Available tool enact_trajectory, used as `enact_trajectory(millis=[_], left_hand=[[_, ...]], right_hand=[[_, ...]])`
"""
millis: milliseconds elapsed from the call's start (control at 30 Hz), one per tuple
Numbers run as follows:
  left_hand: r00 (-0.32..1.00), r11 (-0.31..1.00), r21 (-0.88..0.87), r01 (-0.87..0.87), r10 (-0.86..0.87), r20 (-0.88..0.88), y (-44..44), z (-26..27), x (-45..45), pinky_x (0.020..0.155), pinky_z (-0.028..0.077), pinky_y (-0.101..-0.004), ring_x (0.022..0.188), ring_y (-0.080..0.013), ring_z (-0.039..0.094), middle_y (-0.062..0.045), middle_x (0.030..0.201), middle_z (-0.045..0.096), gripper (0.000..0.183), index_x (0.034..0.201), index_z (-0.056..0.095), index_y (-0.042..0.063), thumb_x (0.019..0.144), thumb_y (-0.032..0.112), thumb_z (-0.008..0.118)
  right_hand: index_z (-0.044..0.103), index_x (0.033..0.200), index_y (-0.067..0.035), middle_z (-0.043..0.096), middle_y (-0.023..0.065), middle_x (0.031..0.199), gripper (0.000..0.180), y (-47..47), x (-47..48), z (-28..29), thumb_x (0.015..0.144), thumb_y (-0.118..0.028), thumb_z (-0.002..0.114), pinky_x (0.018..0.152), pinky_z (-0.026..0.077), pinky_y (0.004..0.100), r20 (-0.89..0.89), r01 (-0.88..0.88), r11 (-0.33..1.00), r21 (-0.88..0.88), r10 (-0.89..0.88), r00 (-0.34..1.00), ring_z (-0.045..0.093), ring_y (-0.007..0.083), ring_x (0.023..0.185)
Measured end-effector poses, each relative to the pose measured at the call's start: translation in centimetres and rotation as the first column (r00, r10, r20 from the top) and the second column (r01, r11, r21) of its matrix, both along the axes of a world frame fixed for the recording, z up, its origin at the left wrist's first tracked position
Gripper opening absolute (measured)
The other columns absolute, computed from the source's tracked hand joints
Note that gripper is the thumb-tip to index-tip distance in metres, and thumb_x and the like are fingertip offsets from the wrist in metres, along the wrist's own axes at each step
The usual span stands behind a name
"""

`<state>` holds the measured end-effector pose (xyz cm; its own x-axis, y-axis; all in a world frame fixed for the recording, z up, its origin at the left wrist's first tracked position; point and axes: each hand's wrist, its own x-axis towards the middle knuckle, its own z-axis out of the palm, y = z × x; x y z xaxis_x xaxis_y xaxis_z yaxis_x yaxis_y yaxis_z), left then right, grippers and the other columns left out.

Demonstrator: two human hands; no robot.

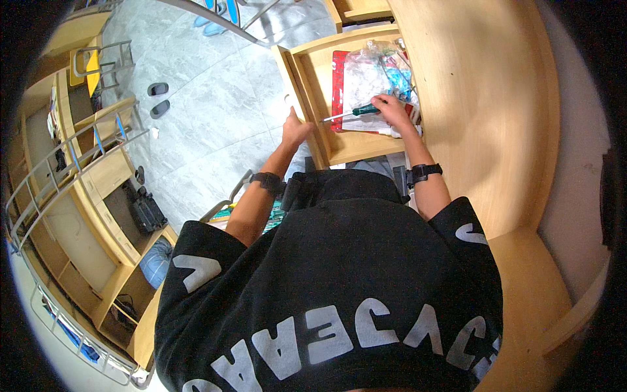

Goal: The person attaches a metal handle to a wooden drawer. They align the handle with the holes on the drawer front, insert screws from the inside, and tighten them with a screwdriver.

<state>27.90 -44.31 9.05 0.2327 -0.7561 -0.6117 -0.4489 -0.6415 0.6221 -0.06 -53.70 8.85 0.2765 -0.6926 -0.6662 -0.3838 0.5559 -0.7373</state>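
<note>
My right hand (394, 113) grips a screwdriver (365, 109) by its dark green handle. The metal shaft points left, its tip close to the inner side of the drawer front. Below it is the pulled-out wooden drawer (360, 151), holding a crumpled clear plastic bag (365, 73), a red-edged packet (338, 73) and a white sheet (360, 123) with print. Something blue (400, 81) shows through the plastic at the right. At the drawer front (309, 105), my left hand (297, 131) takes hold of the panel's edge.
A wooden desktop (470, 122) spans the right side, above the drawers. Another drawer (365, 15) lies partly open ahead. Dark slippers (159, 109) rest on the grey tile floor (210, 103). Metal-railed bunks (54, 171) and a yellow chair (93, 66) stand at the left.
</note>
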Motion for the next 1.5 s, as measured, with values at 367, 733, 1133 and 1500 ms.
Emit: enact_trajectory(millis=[367,733,1133,1500], left_hand=[[1.000,1.000,-0.024,-0.010,0.009,-0.030,0.0,0.0,-0.1,0.076,0.049,-0.0381,0.087,-0.0343,0.062,-0.024,0.092,0.062,0.065,0.119,0.041,-0.001,0.061,0.016,0.064],[1.000,1.000,0.005,-0.002,0.002,-0.018,-0.2,0.9,-0.1,0.073,0.050,-0.0373,0.084,-0.0336,0.062,-0.023,0.091,0.062,0.066,0.118,0.041,-0.001,0.060,0.018,0.065],[1.000,1.000,0.011,-0.009,0.009,0.005,0.1,-0.5,0.1,0.074,0.049,-0.0357,0.085,-0.0340,0.062,-0.028,0.094,0.060,0.088,0.129,0.024,-0.014,0.059,0.020,0.066],[1.000,0.999,-0.026,0.027,-0.027,0.008,-0.4,0.1,-0.1,0.075,0.049,-0.0366,0.087,-0.0343,0.062,-0.025,0.093,0.061,0.081,0.128,0.030,-0.006,0.060,0.021,0.067]], right_hand=[[0.055,0.103,-0.001,0.056,0.0068,0.062,0.036,-0.5,-0.3,0.5,0.083,-0.031,0.055,0.039,0.036,0.0224,-0.053,0.049,0.987,0.151,-0.041,0.998,0.046,0.0114,0.042],[0.059,0.099,-0.005,0.056,0.0036,0.068,0.026,-0.2,0.1,0.8,0.083,-0.026,0.057,0.041,0.039,0.0246,0.105,0.103,0.994,-0.019,-0.100,0.989,0.048,0.0107,0.047],[0.060,0.095,-0.006,0.055,0.0019,0.066,0.020,-1.0,-0.4,1.6,0.083,-0.023,0.058,0.044,0.040,0.0228,-0.032,-0.047,0.990,0.130,0.052,0.998,0.049,0.0087,0.049],[0.057,0.100,-0.008,0.057,0.0008,0.066,0.023,-1.4,-0.6,1.1,0.081,-0.022,0.060,0.040,0.038,0.0220,0.159,0.058,0.989,0.134,-0.079,0.984,0.048,0.0085,0.046]])
